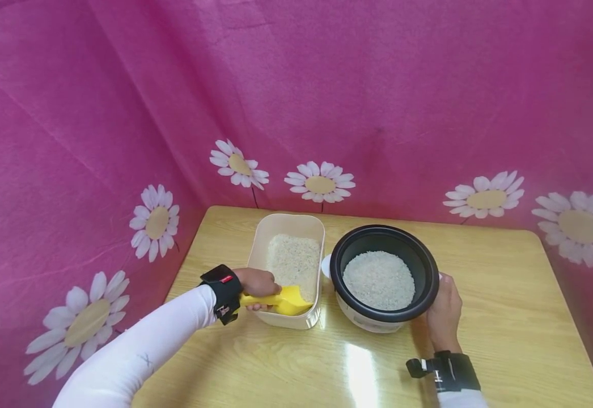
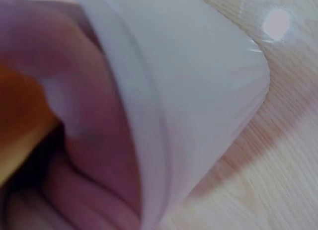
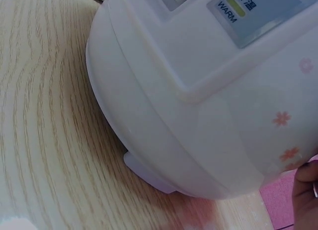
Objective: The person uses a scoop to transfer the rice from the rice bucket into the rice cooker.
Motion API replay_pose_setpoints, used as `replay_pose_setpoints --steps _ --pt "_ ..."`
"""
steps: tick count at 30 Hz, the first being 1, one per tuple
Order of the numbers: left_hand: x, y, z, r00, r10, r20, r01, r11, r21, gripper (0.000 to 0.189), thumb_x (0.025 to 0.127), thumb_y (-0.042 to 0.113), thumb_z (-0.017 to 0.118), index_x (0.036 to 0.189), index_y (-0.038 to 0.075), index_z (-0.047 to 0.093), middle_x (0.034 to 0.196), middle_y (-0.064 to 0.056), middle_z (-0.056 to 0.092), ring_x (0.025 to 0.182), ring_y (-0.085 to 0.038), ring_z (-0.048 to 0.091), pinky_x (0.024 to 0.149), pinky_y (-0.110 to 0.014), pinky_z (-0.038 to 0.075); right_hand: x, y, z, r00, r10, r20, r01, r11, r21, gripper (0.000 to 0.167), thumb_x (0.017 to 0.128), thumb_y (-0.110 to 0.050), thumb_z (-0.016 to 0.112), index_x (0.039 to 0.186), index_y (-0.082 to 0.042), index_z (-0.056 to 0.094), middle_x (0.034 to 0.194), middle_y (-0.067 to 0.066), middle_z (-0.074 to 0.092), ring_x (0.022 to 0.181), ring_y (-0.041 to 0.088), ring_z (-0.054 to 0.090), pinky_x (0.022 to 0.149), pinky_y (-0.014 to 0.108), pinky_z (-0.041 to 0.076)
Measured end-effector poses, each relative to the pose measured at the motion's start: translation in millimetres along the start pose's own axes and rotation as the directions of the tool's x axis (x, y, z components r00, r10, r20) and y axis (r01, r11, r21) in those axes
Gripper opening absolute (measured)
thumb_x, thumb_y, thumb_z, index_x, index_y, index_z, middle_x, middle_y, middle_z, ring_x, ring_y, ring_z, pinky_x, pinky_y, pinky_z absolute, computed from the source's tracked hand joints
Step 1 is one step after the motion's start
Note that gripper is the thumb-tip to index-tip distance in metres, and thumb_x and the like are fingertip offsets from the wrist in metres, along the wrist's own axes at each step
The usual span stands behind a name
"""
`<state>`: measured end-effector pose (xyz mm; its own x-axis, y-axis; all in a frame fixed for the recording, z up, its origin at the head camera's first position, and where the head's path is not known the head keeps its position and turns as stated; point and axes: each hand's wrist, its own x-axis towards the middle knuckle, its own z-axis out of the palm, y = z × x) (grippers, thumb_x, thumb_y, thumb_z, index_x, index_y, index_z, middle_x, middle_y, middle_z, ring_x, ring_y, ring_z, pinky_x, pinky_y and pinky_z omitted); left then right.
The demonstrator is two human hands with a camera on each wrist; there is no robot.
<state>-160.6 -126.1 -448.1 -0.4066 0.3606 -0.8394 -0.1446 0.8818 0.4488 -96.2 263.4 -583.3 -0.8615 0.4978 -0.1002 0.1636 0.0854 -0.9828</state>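
My left hand [image 1: 259, 285] grips the handle of a yellow scoop [image 1: 292, 301] low over the near end of a pale plastic bin [image 1: 319, 283]. Rice [image 1: 293, 258] lies inside that bin. In the left wrist view, curled fingers [image 2: 94, 115] show beside the bin's wall [image 2: 198, 86]. To the right stands a white rice cooker [image 3: 198, 120] with a black inner pot [image 1: 344, 294], and white rice [image 1: 379, 280] covers the pot's bottom. My right hand [image 1: 444, 311] holds the cooker by its right side, mostly hiding the handle there.
Bin and cooker stand side by side on a wooden table [image 1: 495, 294], a narrow gap between them. The cooker's left handle [image 1: 326, 266] juts toward the bin. A pink cloth [image 1: 378, 113] with daisies hangs behind the table and along its left side.
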Motion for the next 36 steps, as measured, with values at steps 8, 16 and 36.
replay_pose_setpoints --steps 8,16,36 --pt "2.9 -0.3 3.8 0.999 0.000 -0.046 0.000 1.000 0.005 0.047 0.110 0.022 0.035 0.093 -0.010 0.064 0.057 0.001 0.049 0.043 -0.007 0.043 0.044 -0.018 0.041 1.3 2 2 0.999 -0.037 -0.009 0.037 0.999 0.001 0.043 0.111 -0.048 0.028 0.114 -0.026 0.064 0.092 -0.017 0.061 0.091 0.006 0.054 0.080 0.016 0.042" --pt "3.0 0.7 8.8 0.995 0.035 -0.094 -0.036 0.999 -0.009 0.044 0.108 0.019 0.035 0.079 -0.004 0.059 0.055 0.000 0.049 0.041 -0.008 0.043 0.044 -0.019 0.042 1.6 2 2 0.999 -0.041 -0.007 0.041 0.999 -0.004 0.041 0.111 -0.048 0.029 0.112 -0.026 0.063 0.090 -0.016 0.059 0.090 0.007 0.053 0.079 0.017 0.041" --pt "10.2 -2.0 13.0 0.983 0.059 -0.174 -0.057 0.998 0.013 0.051 0.106 0.021 0.034 0.060 0.010 0.053 0.047 0.004 0.047 0.040 -0.007 0.044 0.044 -0.020 0.042 0.7 0 2 0.999 -0.043 -0.022 0.042 0.998 -0.052 0.044 0.110 -0.052 0.027 0.115 -0.029 0.064 0.093 -0.018 0.060 0.091 0.005 0.053 0.080 0.017 0.039"
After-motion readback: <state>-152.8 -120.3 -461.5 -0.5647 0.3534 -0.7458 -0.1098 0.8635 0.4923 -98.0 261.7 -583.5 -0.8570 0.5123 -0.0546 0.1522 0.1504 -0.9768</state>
